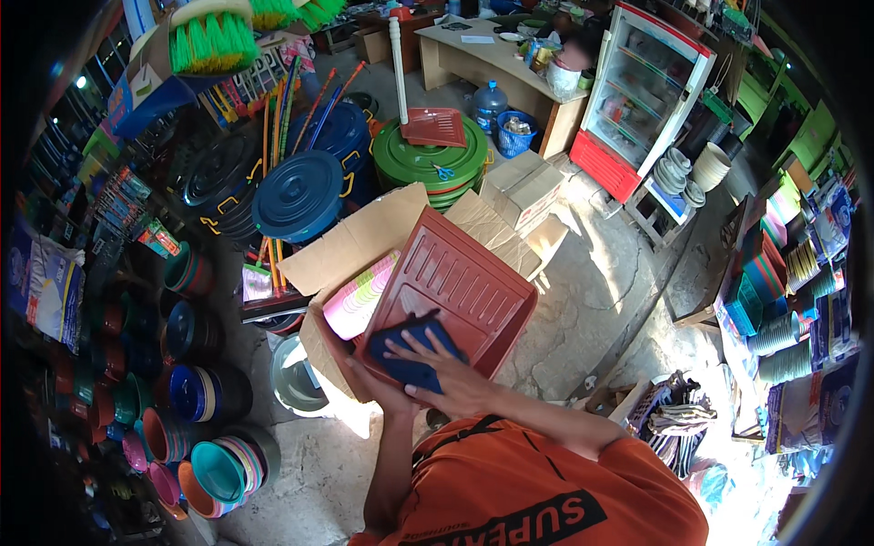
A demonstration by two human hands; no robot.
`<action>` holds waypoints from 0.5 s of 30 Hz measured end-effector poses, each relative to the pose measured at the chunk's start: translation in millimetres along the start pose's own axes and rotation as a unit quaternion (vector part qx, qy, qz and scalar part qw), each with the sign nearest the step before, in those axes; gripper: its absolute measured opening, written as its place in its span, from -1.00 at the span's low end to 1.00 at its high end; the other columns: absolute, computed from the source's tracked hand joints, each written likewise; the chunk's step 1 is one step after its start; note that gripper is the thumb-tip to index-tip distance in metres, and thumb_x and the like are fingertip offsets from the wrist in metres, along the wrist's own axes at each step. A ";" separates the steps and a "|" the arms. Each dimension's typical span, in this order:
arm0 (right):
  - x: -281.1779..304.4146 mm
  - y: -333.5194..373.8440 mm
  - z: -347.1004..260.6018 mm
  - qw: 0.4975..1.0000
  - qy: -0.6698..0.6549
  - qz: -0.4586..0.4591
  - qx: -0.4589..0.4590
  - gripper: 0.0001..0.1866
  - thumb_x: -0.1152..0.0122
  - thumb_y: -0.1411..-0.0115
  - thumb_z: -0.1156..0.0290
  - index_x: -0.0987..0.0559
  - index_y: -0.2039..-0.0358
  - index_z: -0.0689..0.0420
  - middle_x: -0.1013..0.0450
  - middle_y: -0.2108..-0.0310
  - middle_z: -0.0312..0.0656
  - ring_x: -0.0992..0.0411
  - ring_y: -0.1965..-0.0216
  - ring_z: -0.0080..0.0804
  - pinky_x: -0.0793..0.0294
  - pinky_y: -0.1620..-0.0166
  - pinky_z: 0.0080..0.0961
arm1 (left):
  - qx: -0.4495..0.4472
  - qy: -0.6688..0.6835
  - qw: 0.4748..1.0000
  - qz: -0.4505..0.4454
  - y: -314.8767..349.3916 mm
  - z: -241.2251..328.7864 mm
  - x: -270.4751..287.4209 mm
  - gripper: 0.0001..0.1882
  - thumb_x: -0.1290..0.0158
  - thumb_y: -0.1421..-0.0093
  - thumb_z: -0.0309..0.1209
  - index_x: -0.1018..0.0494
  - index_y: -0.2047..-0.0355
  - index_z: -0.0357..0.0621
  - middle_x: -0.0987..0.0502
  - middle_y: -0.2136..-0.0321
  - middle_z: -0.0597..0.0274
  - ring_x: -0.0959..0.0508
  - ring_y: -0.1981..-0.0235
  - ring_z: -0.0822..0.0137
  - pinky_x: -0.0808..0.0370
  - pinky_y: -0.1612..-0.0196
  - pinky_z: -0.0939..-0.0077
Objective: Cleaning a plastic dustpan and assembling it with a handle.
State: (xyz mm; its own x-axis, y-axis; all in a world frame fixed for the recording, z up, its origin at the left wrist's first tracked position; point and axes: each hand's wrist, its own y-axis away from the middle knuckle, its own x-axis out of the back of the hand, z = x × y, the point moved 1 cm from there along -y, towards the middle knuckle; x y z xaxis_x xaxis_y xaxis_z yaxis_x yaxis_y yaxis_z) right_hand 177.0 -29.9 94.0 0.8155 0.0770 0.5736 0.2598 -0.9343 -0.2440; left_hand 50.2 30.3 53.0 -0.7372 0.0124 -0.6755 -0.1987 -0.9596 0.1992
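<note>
A dark red plastic dustpan (464, 278) with a ribbed face is in the person's two hands, tilted and leaning over an open cardboard box (357, 232). The left hand (387, 391) grasps the dustpan at its lower corner, some of its fingers hidden by the edge. The right hand (446, 371), fingers spread rather than clenched, lies across a navy blue cloth (401, 364) and holds it against the dustpan's face.

Just above the left hand, inside the box, sits a rounded item striped in white, pink and green (360, 300). Near the left hand, on its outer side, a pale round tub (296, 378) stands on the floor; farther out that way are nested coloured basins (218, 469).

Beyond both hands stand a blue lidded tub (300, 196) and a green lid (401, 155), on which lie light-blue scissors (442, 172) and another red dustpan (435, 127) with a long white handle. Ahead of the right hand is a closed carton (523, 187); well beyond it are a wooden desk (492, 55) and a glass-fronted refrigerator (642, 96) with a red base.
</note>
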 end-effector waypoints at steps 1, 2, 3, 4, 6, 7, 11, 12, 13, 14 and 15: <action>-3.2 1.7 -4.2 1.000 -0.003 -0.004 -0.001 -0.38 0.05 -0.37 0.06 -0.24 -0.34 0.10 0.06 -0.45 -0.10 0.22 -0.48 -0.01 0.40 -0.46 0.04 | -0.014 -0.009 0.999 0.043 -2.2 9.5 1.3 -0.17 0.43 -0.34 0.32 -0.15 -0.30 -0.11 -0.32 -0.19 0.11 -0.37 -0.19 0.19 -0.32 -0.23 0.28; -5.3 3.0 -8.9 0.996 -0.079 -0.030 -0.002 -0.38 0.07 -0.38 0.06 -0.23 -0.34 0.12 0.06 -0.45 -0.08 0.20 -0.47 -0.02 0.36 -0.46 0.02 | -0.028 -0.018 0.996 0.086 -3.4 16.0 0.0 -0.16 0.41 -0.35 0.31 -0.17 -0.30 -0.15 -0.33 -0.17 0.07 -0.36 -0.20 0.19 -0.30 -0.24 0.27; -7.0 3.9 -13.6 0.986 -0.154 -0.056 -0.003 -0.38 0.10 -0.39 0.05 -0.22 -0.34 0.13 0.06 -0.45 -0.07 0.18 -0.47 -0.02 0.31 -0.46 0.01 | -0.081 -0.002 0.986 0.146 -3.5 14.4 -7.7 -0.20 0.36 -0.35 0.30 -0.20 -0.26 -0.12 -0.37 -0.10 0.09 -0.40 -0.13 0.22 -0.35 -0.20 0.28; -9.5 3.6 -19.5 0.986 -0.157 -0.059 -0.003 -0.38 0.10 -0.39 0.05 -0.22 -0.34 0.13 0.06 -0.45 -0.07 0.18 -0.47 -0.02 0.31 -0.46 0.01 | -0.082 -0.002 0.985 0.149 -1.3 13.0 -4.5 -0.20 0.36 -0.35 0.30 -0.20 -0.26 -0.12 -0.37 -0.10 0.09 -0.40 -0.13 0.22 -0.35 -0.20 0.28; -12.3 1.6 -29.7 0.997 -0.073 -0.029 0.011 -0.41 0.06 -0.39 0.09 -0.25 -0.33 0.11 0.08 -0.46 -0.07 0.17 -0.47 -0.08 0.27 -0.46 0.01 | -0.080 -0.014 0.988 0.129 2.4 5.9 8.3 -0.21 0.37 -0.35 0.29 -0.19 -0.26 -0.12 -0.37 -0.10 0.08 -0.40 -0.12 0.22 -0.35 -0.21 0.27; -13.4 -4.9 -33.4 0.997 -0.068 0.021 0.012 -0.43 0.04 -0.38 0.11 -0.29 -0.30 0.13 -0.04 -0.41 -0.01 0.01 -0.42 -0.03 0.07 -0.43 -0.08 | -0.082 -0.017 0.990 0.117 3.2 1.9 15.1 -0.21 0.37 -0.35 0.29 -0.19 -0.26 -0.12 -0.37 -0.10 0.08 -0.40 -0.12 0.22 -0.35 -0.21 0.27; -22.3 -21.1 -21.0 0.981 -0.137 0.091 -0.107 -0.39 -0.04 -0.34 0.08 -0.31 -0.28 0.16 -0.33 -0.20 0.12 -0.29 -0.23 0.08 -0.27 -0.27 -0.19 | -0.088 -0.032 0.994 0.061 -2.7 -17.9 39.7 -0.22 0.37 -0.36 0.29 -0.19 -0.26 -0.12 -0.37 -0.09 0.08 -0.40 -0.11 0.22 -0.35 -0.21 0.25; -27.8 -18.8 -19.8 0.981 -0.136 0.090 -0.101 -0.39 -0.04 -0.34 0.08 -0.31 -0.28 0.16 -0.33 -0.20 0.12 -0.29 -0.23 0.08 -0.27 -0.27 -0.19 | -0.092 -0.037 0.994 0.047 -5.8 -20.4 45.2 -0.22 0.37 -0.36 0.28 -0.18 -0.26 -0.11 -0.37 -0.09 0.08 -0.40 -0.11 0.22 -0.35 -0.21 0.25; -30.7 -17.1 -21.9 0.989 -0.099 0.082 -0.068 -0.41 -0.06 -0.34 0.11 -0.32 -0.28 0.16 -0.32 -0.21 0.13 -0.29 -0.22 0.08 -0.27 -0.26 -0.18 | -0.096 -0.042 0.994 0.036 -8.8 -21.3 49.8 -0.22 0.37 -0.36 0.28 -0.18 -0.26 -0.11 -0.37 -0.09 0.07 -0.40 -0.11 0.22 -0.34 -0.21 0.25; -32.3 -13.9 -23.5 0.994 -0.060 0.078 -0.038 -0.42 -0.08 -0.34 0.14 -0.32 -0.28 0.16 -0.31 -0.21 0.14 -0.30 -0.21 0.09 -0.28 -0.26 -0.17 | -0.097 -0.047 0.994 0.022 -12.7 -19.6 48.4 -0.23 0.37 -0.36 0.28 -0.18 -0.25 -0.11 -0.37 -0.09 0.07 -0.41 -0.11 0.22 -0.34 -0.22 0.24; -32.7 -7.9 -24.4 0.996 -0.010 0.090 -0.005 -0.41 -0.14 -0.30 0.23 -0.31 -0.29 0.16 -0.35 -0.15 0.13 -0.38 -0.12 0.10 -0.37 -0.18 -0.17 | -0.032 -0.056 0.996 0.063 -19.5 -11.2 53.2 -0.23 0.42 -0.36 0.28 -0.16 -0.26 -0.09 -0.36 -0.11 0.08 -0.44 -0.07 0.19 -0.46 -0.10 0.25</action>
State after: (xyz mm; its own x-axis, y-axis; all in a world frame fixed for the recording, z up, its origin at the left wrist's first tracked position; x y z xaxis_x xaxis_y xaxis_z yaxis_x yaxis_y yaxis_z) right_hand 135.6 -33.5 96.3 0.8581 -0.0857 0.5063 0.1031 -0.9372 -0.3333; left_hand 22.1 46.5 5.2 -0.8219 -0.0814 -0.5637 -0.0606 -0.9716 0.2285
